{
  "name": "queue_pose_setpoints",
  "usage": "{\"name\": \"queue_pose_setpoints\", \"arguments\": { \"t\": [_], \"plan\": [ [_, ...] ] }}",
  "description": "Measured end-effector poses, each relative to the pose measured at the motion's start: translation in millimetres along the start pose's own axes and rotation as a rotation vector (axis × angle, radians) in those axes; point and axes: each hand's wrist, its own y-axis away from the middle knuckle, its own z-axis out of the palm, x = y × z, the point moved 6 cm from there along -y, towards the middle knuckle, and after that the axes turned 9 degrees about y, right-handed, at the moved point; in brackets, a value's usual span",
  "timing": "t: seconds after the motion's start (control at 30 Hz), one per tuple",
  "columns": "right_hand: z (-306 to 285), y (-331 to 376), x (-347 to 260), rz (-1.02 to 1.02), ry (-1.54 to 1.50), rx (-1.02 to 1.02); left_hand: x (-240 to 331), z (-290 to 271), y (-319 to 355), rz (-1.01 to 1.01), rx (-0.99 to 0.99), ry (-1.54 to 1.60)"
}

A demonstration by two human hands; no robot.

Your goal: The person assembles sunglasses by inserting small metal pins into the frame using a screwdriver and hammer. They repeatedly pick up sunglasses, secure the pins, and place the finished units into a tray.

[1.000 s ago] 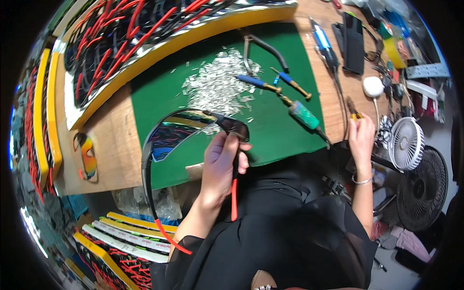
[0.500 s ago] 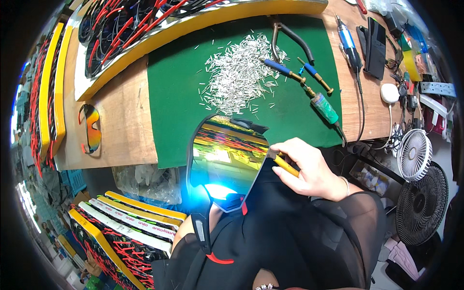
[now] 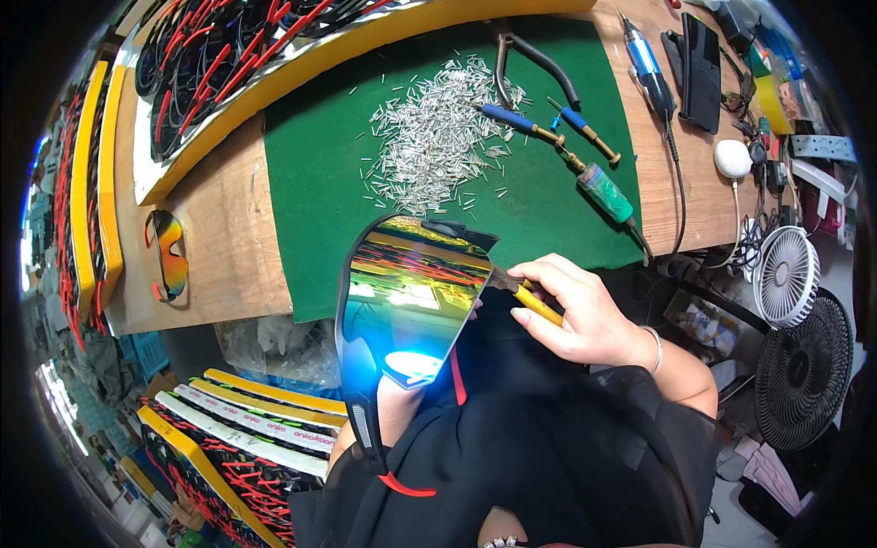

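A pair of sunglasses (image 3: 418, 297) with a large mirrored lens, black frame and red-tipped temple hangs upright over my lap. My left hand (image 3: 398, 404) grips it from behind; the lens hides most of the fingers, and only the wrist side shows below. My right hand (image 3: 575, 310) is closed round a pair of yellow-handled pliers (image 3: 537, 301). Their metal jaws reach the lens's right edge, partly hidden there. Beyond the lens, a heap of small silvery pins (image 3: 434, 137) lies on the green mat (image 3: 311, 201).
Black-handled pliers (image 3: 539, 64), blue-handled screwdrivers (image 3: 585, 132) and a green-handled tool (image 3: 603, 194) lie on the mat. Other sunglasses (image 3: 169, 256) rest at left. A yellow-edged tray (image 3: 365, 73) of eyewear stands behind, with more trays (image 3: 265, 416) lower left. Fans (image 3: 787, 274) stand right.
The sunglasses have shifted slightly left and turned a little. More of the pliers' metal jaws shows beside the lens. The whole view has also shifted a little.
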Motion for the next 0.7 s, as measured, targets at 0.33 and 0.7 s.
{"name": "queue_pose_setpoints", "arguments": {
  "t": [0.33,0.7],
  "plan": [
    [2,1,6,0.036,0.018,-0.018,-7,-2,-2,-0.068,0.064,-0.133],
    [-18,28,9,0.014,0.348,0.212,52,-39,-22,0.235,0.318,0.121]
  ]
}}
